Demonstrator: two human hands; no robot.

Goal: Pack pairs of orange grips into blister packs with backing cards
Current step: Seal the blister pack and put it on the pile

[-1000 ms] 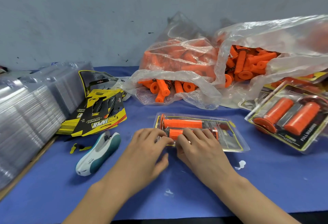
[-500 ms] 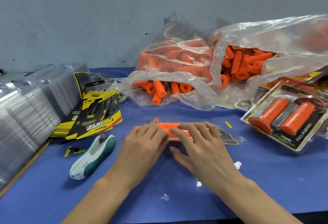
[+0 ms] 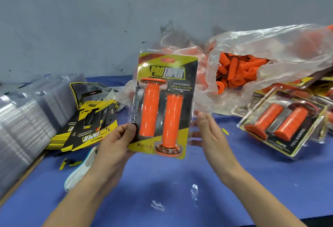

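Motion blur over right hand point(image 3: 210, 136)

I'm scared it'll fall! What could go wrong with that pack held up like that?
It could slip: only the left hand pinches the blister pack, at its lower corner, while the right hand is open beside it. Whether its edges are fastened can't be seen; if not, the orange grips might drop out onto the table.
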